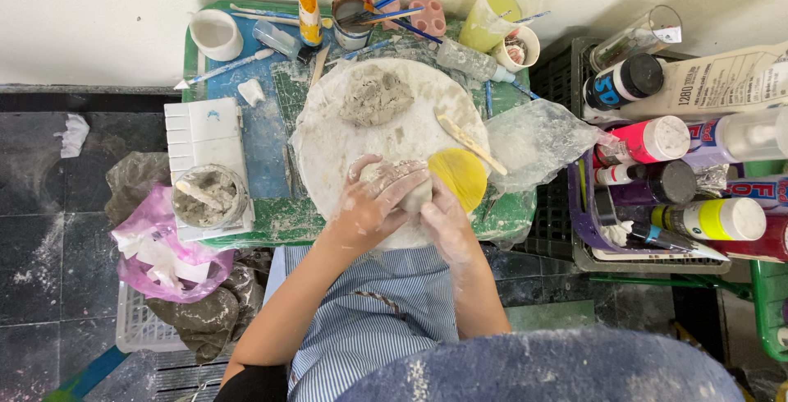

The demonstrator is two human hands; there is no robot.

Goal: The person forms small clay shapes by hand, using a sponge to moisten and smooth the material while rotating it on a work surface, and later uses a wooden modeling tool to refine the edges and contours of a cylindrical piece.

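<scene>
Both of my hands cup a pale grey clay piece at the near edge of a round white board. My left hand wraps over its top and left side, fingers dusted with clay. My right hand presses against its right side from below. A larger lump of grey clay lies at the far side of the board. A yellow sponge rests just right of my hands, and a flat wooden tool lies beyond it.
The board sits on a green cutting mat. A cup of clay slip stands on a white palette at left, brushes and cups along the far edge, a crumpled plastic bag at right. Paint bottles fill a crate further right.
</scene>
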